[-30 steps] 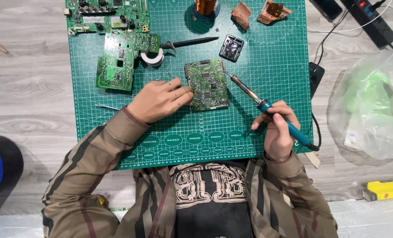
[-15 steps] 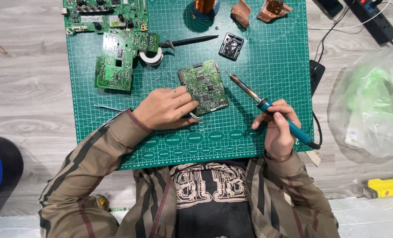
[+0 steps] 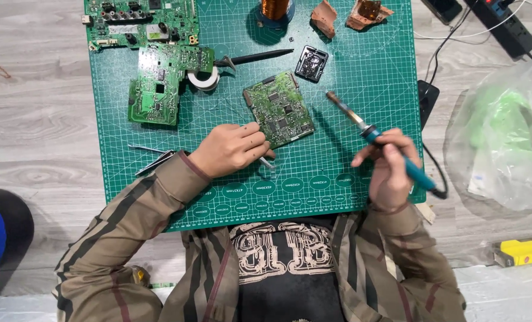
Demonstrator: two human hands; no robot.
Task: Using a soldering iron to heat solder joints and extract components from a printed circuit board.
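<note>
Nearest the camera, on the green cutting mat (image 3: 158, 179), the person's two hands work either side of a small green circuit board (image 3: 279, 110). By the look of it, the step in hand is soldering on that board, with the iron raised off it; the next move would call for bringing the tip down onto one chosen joint while the board is kept from sliding.

At the board's near-left corner, the left hand (image 3: 230, 149) lies palm down, fingers curled and pressing the edge; something thin shows beneath them, too hidden to name. To the right, the right hand (image 3: 388, 167) grips the blue handle of a soldering iron (image 3: 376, 138) like a pen, fingers closed round it, tip angled up-left and apart from the board, wrist lifted.

Farther off lie tweezers (image 3: 152, 160), a roll of white tape (image 3: 205, 79), a black spudger (image 3: 254, 58), two larger circuit boards (image 3: 152, 89), and a copper coil (image 3: 275, 9).
</note>
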